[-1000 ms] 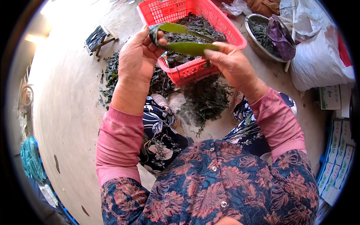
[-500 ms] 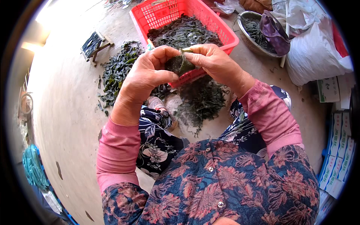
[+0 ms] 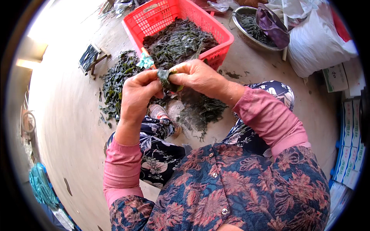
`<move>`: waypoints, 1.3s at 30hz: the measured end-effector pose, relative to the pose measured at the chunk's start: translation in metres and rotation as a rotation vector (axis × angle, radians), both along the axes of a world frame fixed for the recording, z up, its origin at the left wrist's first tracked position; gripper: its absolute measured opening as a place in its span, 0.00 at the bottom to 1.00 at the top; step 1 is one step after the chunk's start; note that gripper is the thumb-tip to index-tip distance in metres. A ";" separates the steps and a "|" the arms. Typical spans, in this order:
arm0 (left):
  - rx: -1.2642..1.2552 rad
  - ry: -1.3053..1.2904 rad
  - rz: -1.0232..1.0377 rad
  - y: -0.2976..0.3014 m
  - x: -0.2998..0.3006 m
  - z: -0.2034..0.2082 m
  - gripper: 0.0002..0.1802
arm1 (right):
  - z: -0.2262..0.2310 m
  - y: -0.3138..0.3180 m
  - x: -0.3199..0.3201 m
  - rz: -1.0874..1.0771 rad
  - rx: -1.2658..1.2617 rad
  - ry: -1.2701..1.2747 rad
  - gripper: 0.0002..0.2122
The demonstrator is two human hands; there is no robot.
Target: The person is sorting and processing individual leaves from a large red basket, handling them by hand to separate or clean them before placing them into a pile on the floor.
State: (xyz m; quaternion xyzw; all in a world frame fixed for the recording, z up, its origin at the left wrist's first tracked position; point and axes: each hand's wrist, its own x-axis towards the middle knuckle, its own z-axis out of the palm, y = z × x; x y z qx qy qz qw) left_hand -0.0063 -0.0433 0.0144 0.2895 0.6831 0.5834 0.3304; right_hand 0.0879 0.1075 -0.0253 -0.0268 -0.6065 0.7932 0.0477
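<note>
Between my two hands, in front of the red crate, is a dark green piece of seaweed (image 3: 165, 79). My left hand (image 3: 139, 89) is closed with its fingertips pinching the seaweed's left side. A knife or tool with an orange handle and a pale teal wrapping (image 3: 145, 61) shows just above that hand; I cannot tell whether the hand touches it. My right hand (image 3: 200, 77) pinches the other side of the seaweed between thumb and fingers. Below the hands a loose heap of seaweed (image 3: 202, 111) lies on the floor between my legs.
A red plastic crate (image 3: 227, 41) full of seaweed stands ahead. Another seaweed pile (image 3: 117, 82) lies left of it, near a small folding stool (image 3: 92, 59). At the right are a metal basin (image 3: 246, 36), a white sack (image 3: 318, 46) and stacked boxes (image 3: 348, 138).
Both hands have come lower and nearer to me, and the left hand has moved slightly left. The seaweed between them is now a narrower, folded-looking strip. The view has shifted a little.
</note>
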 end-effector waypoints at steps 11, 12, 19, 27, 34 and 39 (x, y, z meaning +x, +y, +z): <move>0.075 -0.059 -0.036 -0.012 -0.003 -0.008 0.07 | -0.001 -0.010 -0.004 0.044 0.000 -0.070 0.16; 0.082 -0.069 -0.028 -0.013 -0.003 -0.006 0.06 | -0.001 -0.010 -0.006 0.061 0.031 -0.057 0.15; 0.075 -0.066 0.186 -0.031 -0.041 -0.004 0.04 | 0.000 0.014 -0.017 0.157 0.599 -0.046 0.09; -0.454 0.360 0.343 -0.045 -0.082 -0.054 0.06 | -0.042 0.011 -0.048 -0.248 1.313 0.264 0.06; -0.941 0.932 0.219 -0.038 -0.094 -0.086 0.07 | -0.055 -0.002 -0.060 -0.037 1.562 0.125 0.04; -1.247 0.940 0.129 -0.043 -0.092 -0.092 0.09 | -0.051 0.005 -0.040 0.206 1.485 -0.022 0.08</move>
